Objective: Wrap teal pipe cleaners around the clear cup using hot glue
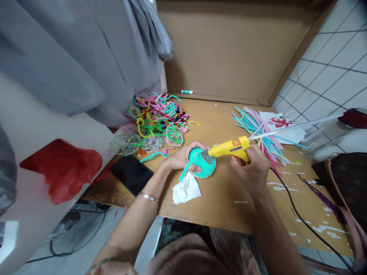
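My left hand (183,156) is wrapped round a rounded object (207,168) covered in turquoise strips, with a greyish patch uncovered on top. One turquoise strip (187,168) hangs off its left side. My right hand (254,168) grips a yellow glue gun (231,148) by its handle, its nozzle at the upper edge of the turquoise object. A long clear glue stick (292,128) sticks out of the gun's back. Just below the object lies a crumpled white tissue (187,190).
Tangled colourful pipe cleaners (160,114) lie at the back left, above a black phone (131,173). More pipe cleaners (258,130) lie at right beside a glass jar (323,141) and a brown bag (349,183). A black cable (295,210) crosses the table's right side.
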Motion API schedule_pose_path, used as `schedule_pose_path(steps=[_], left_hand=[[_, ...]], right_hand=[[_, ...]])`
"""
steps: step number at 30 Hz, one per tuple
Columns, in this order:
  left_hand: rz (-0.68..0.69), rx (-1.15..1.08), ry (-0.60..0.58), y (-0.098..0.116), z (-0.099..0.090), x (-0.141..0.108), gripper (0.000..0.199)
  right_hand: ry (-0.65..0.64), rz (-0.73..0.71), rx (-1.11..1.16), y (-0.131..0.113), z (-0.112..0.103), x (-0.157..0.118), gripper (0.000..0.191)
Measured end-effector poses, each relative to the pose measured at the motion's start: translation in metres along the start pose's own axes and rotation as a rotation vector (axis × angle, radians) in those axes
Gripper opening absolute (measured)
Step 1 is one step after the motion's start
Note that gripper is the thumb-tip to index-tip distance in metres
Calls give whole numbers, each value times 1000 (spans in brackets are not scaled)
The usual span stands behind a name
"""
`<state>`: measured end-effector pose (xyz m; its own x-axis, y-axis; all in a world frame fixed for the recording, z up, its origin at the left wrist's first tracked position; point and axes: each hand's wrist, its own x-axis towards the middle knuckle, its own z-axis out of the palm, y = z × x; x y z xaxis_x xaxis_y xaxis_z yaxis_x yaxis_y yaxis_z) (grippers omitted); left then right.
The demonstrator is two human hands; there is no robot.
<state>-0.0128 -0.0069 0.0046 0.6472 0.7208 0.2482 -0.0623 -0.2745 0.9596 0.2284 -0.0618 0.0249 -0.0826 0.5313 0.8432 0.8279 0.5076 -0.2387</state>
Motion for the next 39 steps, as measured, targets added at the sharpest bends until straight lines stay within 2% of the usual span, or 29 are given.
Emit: schedule_pose_path(steps=[11, 26, 39], left_hand=[[-17, 14, 14, 2, 1, -1, 66], [-6, -4, 16, 3, 3, -1, 64], [-11, 3, 9, 0, 1, 0, 67]], right_hand=[[-14, 8, -18, 2, 1, -1, 16], [3, -16, -17, 2, 1, -1, 23], [-15, -11, -16, 1, 2, -1, 19]])
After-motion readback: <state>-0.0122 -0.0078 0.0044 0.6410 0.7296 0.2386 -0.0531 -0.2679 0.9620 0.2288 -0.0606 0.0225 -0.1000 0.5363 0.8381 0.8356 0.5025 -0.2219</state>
